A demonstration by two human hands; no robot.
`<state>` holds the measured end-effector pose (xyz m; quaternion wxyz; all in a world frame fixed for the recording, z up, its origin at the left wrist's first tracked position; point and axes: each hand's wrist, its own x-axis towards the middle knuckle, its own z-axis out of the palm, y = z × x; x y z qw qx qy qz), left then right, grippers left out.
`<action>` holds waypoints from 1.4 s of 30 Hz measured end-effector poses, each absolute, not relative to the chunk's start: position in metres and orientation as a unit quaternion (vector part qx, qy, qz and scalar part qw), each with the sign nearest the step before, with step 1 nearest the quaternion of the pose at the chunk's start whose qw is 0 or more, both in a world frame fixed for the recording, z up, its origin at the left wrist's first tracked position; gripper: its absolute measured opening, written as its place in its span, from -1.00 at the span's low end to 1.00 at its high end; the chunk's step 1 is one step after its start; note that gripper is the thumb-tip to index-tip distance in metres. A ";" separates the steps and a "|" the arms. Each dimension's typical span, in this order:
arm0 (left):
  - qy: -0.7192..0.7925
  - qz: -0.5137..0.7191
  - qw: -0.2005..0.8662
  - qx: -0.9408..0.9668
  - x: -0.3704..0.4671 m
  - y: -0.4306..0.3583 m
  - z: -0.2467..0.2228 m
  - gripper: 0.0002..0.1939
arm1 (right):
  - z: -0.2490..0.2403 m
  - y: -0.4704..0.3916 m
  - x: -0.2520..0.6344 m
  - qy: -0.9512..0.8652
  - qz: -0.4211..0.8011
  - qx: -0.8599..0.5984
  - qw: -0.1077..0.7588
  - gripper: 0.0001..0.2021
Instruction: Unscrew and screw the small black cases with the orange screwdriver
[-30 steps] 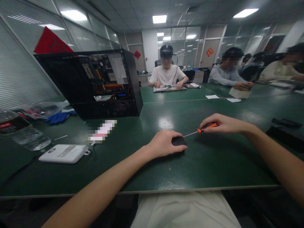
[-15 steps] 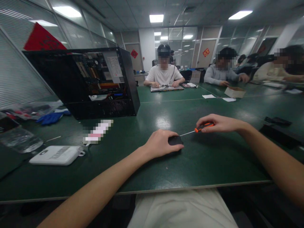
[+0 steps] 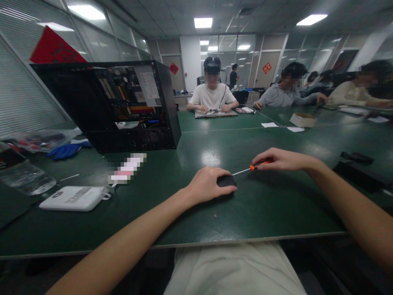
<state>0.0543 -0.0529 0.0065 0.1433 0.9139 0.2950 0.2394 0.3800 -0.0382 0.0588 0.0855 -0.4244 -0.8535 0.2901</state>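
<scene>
A small black object (image 3: 226, 180), shaped like a computer mouse, lies on the green table under my left hand (image 3: 207, 185). Thumb and fingers grip it from both sides. My right hand (image 3: 273, 159) is closed around the orange and black handle of a screwdriver (image 3: 253, 167), held nearly level. Its thin metal shaft points left and reaches the far right side of the black object; whether the tip touches it or sits in an opening, I cannot tell.
An open black computer case (image 3: 167, 104) stands at the back left. Nearer are a white power bank (image 3: 73, 198), a water bottle (image 3: 26, 174) and blue gloves (image 3: 66, 150). Black items (image 3: 360, 174) lie at the right. Across the table sits a person (image 3: 211, 96); a box (image 3: 303, 119) stands farther right.
My right hand's fingers have shifted slightly on the screwdriver handle. My left hand still holds the black object in nearly the same place. A co-worker at the back right has moved an arm.
</scene>
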 end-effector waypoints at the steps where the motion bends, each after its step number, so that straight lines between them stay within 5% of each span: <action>1: 0.293 0.242 0.142 0.914 0.054 -0.053 0.006 -0.53 | 0.059 -0.038 0.380 -0.861 0.280 -0.416 0.085 -0.46; 25: 0.176 0.182 0.158 0.954 0.037 -0.043 0.014 -0.50 | 0.057 -0.028 0.341 -0.934 0.193 -0.288 0.093 -0.60; 42: 0.264 0.222 0.142 0.928 0.046 -0.051 0.007 -0.51 | 0.046 -0.064 0.323 -0.905 0.250 -0.342 0.025 -0.53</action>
